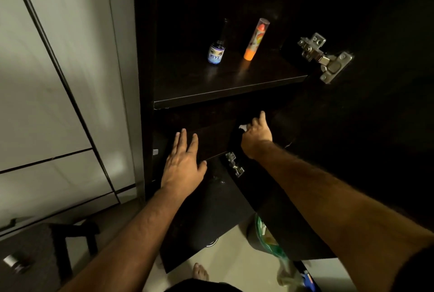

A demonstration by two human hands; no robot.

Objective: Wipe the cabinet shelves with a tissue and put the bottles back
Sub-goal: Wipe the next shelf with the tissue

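A dark cabinet (145, 57) is seen with its door open; the upper shelf (211, 94) carries two items. A small blue-labelled bottle (216, 53) with a tall dark cap stands upright near the middle of this shelf. Just beside it, to its right and apart from it, a slim orange tube (254, 39) with a clear cap is stood upright. Both are set back from the shelf's front edge.

The right hand (256, 133) is reached into the lower compartment, below the upper shelf. Its fingers are curled round a white tissue (243, 127), of which only a small crumpled part shows at the knuckles; the index finger is extended forward. The tissue appears to be pressed against a dark surface inside, though contact cannot be confirmed in the poor light.

The left hand (184, 162) is laid at the front edge of the lower shelf (211, 148), with the fingers straight and slightly spread; nothing is held.

The open door (352, 151) stands to the right, and the right forearm is passed in front of it. Two metal hinges are fixed to it: an upper hinge (325, 57) beside the upper shelf's right end and a lower hinge (234, 165) between the two wrists.

A pale panelled wall (58, 80) is located to the left of the cabinet. On the floor below, a bin lined with a green bag (270, 240) is partly hidden by the door, and a bare foot (200, 271) is visible on the light tiles.
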